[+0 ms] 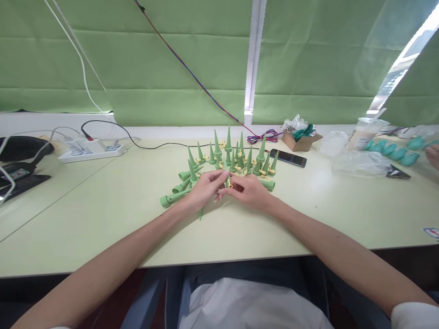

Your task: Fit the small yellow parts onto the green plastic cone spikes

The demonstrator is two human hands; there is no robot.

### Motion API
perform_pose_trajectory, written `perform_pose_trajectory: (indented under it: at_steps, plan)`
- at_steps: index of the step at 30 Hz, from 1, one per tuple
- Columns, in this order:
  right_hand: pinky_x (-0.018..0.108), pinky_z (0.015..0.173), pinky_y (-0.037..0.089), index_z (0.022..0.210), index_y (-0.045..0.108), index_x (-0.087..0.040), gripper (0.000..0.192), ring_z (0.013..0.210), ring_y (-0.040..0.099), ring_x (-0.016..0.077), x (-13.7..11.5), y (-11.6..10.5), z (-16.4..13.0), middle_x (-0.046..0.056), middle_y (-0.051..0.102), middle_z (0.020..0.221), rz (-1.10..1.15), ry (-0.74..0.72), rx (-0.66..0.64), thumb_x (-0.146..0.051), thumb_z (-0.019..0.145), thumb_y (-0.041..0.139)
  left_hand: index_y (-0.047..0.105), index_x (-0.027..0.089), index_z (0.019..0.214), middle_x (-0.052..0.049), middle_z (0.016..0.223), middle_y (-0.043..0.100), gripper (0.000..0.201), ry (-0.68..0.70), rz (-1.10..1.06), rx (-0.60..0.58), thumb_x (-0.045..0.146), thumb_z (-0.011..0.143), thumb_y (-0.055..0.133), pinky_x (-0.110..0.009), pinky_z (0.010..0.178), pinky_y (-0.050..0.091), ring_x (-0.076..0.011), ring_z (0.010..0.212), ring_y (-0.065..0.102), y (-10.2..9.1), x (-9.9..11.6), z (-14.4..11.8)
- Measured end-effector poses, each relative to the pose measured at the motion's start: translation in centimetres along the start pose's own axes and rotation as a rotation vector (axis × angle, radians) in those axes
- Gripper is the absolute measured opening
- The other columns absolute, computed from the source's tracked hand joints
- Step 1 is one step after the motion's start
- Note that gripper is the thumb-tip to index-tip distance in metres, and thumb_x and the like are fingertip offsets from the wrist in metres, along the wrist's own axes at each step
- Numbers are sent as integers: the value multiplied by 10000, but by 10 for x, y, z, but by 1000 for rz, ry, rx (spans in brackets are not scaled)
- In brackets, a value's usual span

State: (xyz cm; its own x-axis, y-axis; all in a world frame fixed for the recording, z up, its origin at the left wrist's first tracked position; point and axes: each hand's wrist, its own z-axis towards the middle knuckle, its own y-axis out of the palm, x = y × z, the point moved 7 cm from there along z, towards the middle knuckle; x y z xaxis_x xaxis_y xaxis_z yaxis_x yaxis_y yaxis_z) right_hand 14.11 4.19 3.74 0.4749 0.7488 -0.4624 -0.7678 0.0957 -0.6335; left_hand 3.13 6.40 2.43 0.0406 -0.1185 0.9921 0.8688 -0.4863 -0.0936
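Left hand: I am closing my fingers around a green cone spike, its pointed end poking out below my palm toward me.
Right hand: I am pinching a small yellow valve piece between thumb and forefinger, right at the top end of the spike.
Step in hand: I judge that I am fitting the yellow piece onto the spike's wide end; both hands are meeting just in front of the pile.
Where the pieces are: standing spikes with yellow fittings are clustering just behind my hands; lying spikes are resting to the left on the table.
Next move calls for: lining the piece square with the opening, then a firm push, I think.
Nearby: a phone and a cardboard box are sitting behind to the right.
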Motion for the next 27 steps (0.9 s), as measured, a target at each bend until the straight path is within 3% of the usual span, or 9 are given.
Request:
perform_pose_trajectory:
  at_steps: [5,10,15,20,23,27]
  plan:
    - [245,559,310,583,346,-203,517,473,319,78,3,1,0,-60,415,500,23,43,-5,-548,926,522,669,170,844,41,508,433,429,-1,0,9,594,855,605,-207,402,330,-85,439,396,0,0,0]
    - [241,528,266,590,338,-202,506,472,296,76,2,1,0,-64,386,496,33,39,15,-528,924,534,656,176,860,37,518,446,424,8,46,59,595,856,597,-222,404,337,-94,434,396,-1,4,-1]
    - [241,529,261,621,339,-206,458,488,279,87,8,-11,-1,-57,362,527,-32,93,157,-471,973,462,610,185,797,29,545,469,386,87,260,251,559,885,568,-242,438,349,-107,435,445,-15,10,-3]
    - [259,543,261,640,352,-215,423,493,290,107,24,-27,-1,-51,332,531,-156,191,293,-428,1002,402,623,185,821,-17,758,593,328,156,460,297,509,871,600,-249,495,376,-115,524,493,-13,11,-4]
    - [259,561,276,658,401,-214,396,498,333,116,30,-32,0,-45,370,532,-200,209,316,-409,1002,406,620,189,817,-31,830,594,297,205,507,303,481,868,606,-246,525,385,-126,581,503,-11,11,-4]
    - [252,586,313,766,547,-199,282,535,462,129,38,-26,1,-12,557,618,-235,270,214,-350,985,454,625,192,812,-33,871,584,249,237,526,308,436,864,611,-251,563,403,-124,588,505,-12,10,-4]
